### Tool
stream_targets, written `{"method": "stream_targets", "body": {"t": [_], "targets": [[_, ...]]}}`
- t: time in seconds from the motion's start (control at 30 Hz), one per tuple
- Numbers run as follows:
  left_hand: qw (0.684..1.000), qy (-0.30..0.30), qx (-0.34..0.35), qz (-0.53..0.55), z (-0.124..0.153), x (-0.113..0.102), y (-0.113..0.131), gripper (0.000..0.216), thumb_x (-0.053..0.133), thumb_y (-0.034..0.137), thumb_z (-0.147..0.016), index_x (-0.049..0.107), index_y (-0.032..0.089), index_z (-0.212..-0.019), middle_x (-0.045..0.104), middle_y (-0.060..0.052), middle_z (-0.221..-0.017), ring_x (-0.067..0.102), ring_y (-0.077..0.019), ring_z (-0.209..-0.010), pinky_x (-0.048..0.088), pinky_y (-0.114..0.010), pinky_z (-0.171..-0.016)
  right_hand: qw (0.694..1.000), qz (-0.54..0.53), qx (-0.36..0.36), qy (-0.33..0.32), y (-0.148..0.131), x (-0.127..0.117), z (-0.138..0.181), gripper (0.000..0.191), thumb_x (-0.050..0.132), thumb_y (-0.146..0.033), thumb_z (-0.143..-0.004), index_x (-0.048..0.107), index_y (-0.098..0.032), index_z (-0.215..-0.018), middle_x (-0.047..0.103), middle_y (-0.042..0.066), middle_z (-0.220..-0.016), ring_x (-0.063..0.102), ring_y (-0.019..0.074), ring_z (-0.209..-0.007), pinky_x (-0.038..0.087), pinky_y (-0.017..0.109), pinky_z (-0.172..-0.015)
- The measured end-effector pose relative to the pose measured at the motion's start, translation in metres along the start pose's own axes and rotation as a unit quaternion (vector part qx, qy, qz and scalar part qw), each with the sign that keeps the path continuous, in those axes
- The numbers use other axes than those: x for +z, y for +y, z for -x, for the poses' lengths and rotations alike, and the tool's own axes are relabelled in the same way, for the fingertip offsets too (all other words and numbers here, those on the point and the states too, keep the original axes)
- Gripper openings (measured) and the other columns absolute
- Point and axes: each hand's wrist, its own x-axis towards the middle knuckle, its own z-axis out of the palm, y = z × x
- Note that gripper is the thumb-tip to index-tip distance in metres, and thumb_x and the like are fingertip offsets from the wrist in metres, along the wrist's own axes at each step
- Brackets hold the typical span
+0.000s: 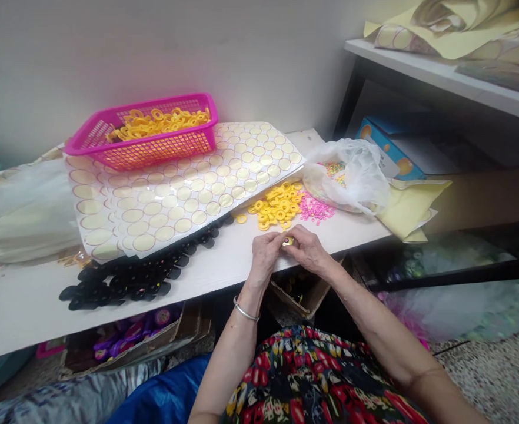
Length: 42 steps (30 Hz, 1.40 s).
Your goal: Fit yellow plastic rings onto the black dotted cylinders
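My left hand and my right hand meet at the front edge of the white table, fingertips closed around a small yellow ring. A dark spot shows at its middle; the fingers hide the rest. Just beyond my hands lies a heap of yellow rings. Against its right side are many tiny pink rings. A pile of black rounded pieces, some with small coloured dots, spreads along the table to the left of my hands.
A pink basket of yellow parts stands on sheets of round stickers. To the right sits a plastic bag of small coloured bits, near a blue box. Below the table is a carton with purple items. A shelf overhangs the right.
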Motion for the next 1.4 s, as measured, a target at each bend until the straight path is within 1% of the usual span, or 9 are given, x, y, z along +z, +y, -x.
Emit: {"method": "stream_targets", "body": {"t": [0.17, 0.3, 0.4, 0.6, 0.77, 0.87, 1.07, 1.27, 1.4], "targets": [[0.999, 0.03, 0.005, -0.039, 0.002, 0.004, -0.001, 0.025, 0.061, 0.038, -0.067, 0.069, 0.014, -0.065, 0.062, 0.001, -0.056, 0.052, -0.0111, -0.056, 0.037, -0.021, -0.055, 0.982, -0.155, 0.087, 0.061, 0.001, 0.011, 0.005, 0.015, 0.06, -0.027, -0.072, 0.061, -0.017, -0.083, 0.052, -0.001, -0.075, 0.047, 0.0091, -0.059, 0.04, 0.023, -0.056], [0.995, 0.053, 0.035, -0.078, 0.005, 0.006, -0.003, 0.029, 0.058, 0.041, -0.07, 0.069, 0.015, -0.064, 0.06, 0.002, -0.055, 0.051, -0.0111, -0.057, 0.037, -0.021, -0.056, 0.912, -0.314, 0.235, 0.121, -0.002, 0.022, 0.004, 0.027, 0.056, -0.042, -0.074, 0.06, -0.015, -0.075, 0.049, -0.005, -0.052, 0.038, 0.0062, -0.041, 0.03, 0.02, -0.04], [0.995, 0.072, 0.032, -0.062, 0.005, 0.007, -0.003, 0.026, 0.061, 0.039, -0.069, 0.069, 0.014, -0.067, 0.064, 0.0, -0.062, 0.054, -0.012, -0.062, 0.039, -0.022, -0.06, 0.873, -0.354, 0.29, 0.168, -0.004, 0.028, 0.0, 0.027, 0.06, -0.041, -0.069, 0.059, -0.015, -0.067, 0.044, -0.007, -0.044, 0.034, 0.0044, -0.038, 0.026, 0.018, -0.038], [0.996, 0.083, -0.019, 0.016, 0.002, 0.01, -0.006, 0.028, 0.067, 0.039, -0.062, 0.067, 0.012, -0.069, 0.061, -0.001, -0.058, 0.052, -0.0103, -0.055, 0.04, -0.022, -0.055, 0.852, -0.369, 0.35, 0.122, -0.006, 0.022, -0.005, 0.025, 0.061, -0.039, -0.067, 0.059, -0.014, -0.067, 0.044, -0.007, -0.038, 0.034, 0.0036, -0.033, 0.022, 0.015, -0.032], [0.994, 0.082, -0.039, 0.063, -0.002, 0.011, -0.008, 0.027, 0.068, 0.038, -0.061, 0.065, 0.012, -0.066, 0.057, 0.001, -0.052, 0.046, -0.0069, -0.047, 0.036, -0.02, -0.047, 0.851, -0.365, 0.363, 0.098, -0.011, 0.016, -0.014, 0.023, 0.061, -0.037, -0.065, 0.057, -0.014, -0.067, 0.051, -0.005, -0.043, 0.042, 0.0049, -0.033, 0.032, 0.014, -0.032], [0.992, 0.079, -0.06, 0.081, -0.003, 0.01, -0.008, 0.024, 0.07, 0.034, -0.059, 0.063, 0.011, -0.06, 0.053, 0.003, -0.047, 0.042, -0.005, -0.042, 0.032, -0.019, -0.044, 0.85, -0.354, 0.376, 0.103, -0.013, 0.019, -0.013, 0.02, 0.06, -0.033, -0.064, 0.056, -0.014, -0.064, 0.05, -0.005, -0.042, 0.042, 0.0045, -0.032, 0.032, 0.014, -0.031], [0.986, 0.026, -0.117, 0.111, -0.01, 0.004, 0.001, 0.017, 0.07, 0.024, -0.052, 0.059, 0.011, -0.054, 0.049, 0.003, -0.041, 0.036, -0.0042, -0.036, 0.024, -0.018, -0.037, 0.835, -0.385, 0.381, 0.1, -0.009, 0.026, -0.007, 0.023, 0.058, -0.036, -0.066, 0.058, -0.015, -0.073, 0.055, -0.004, -0.05, 0.044, 0.0047, -0.033, 0.036, 0.015, -0.03], [0.994, 0.001, -0.055, 0.095, -0.009, 0.001, -0.008, 0.02, 0.069, 0.03, -0.058, 0.063, 0.01, -0.059, 0.051, 0.003, -0.046, 0.038, -0.0045, -0.04, 0.027, -0.019, -0.04, 0.856, -0.364, 0.357, 0.089, -0.008, 0.027, -0.006, 0.019, 0.057, -0.032, -0.067, 0.057, -0.015, -0.073, 0.056, -0.003, -0.05, 0.046, 0.0055, -0.033, 0.037, 0.015, -0.031], [0.999, 0.002, 0.011, 0.048, -0.005, 0.0, -0.017, 0.025, 0.066, 0.036, -0.064, 0.067, 0.011, -0.064, 0.053, 0.002, -0.053, 0.041, -0.0061, -0.047, 0.032, -0.02, -0.046, 0.864, -0.36, 0.34, 0.088, -0.008, 0.027, -0.002, 0.023, 0.056, -0.037, -0.069, 0.056, -0.015, -0.074, 0.054, -0.004, -0.047, 0.046, 0.0057, -0.033, 0.038, 0.016, -0.032]]}}
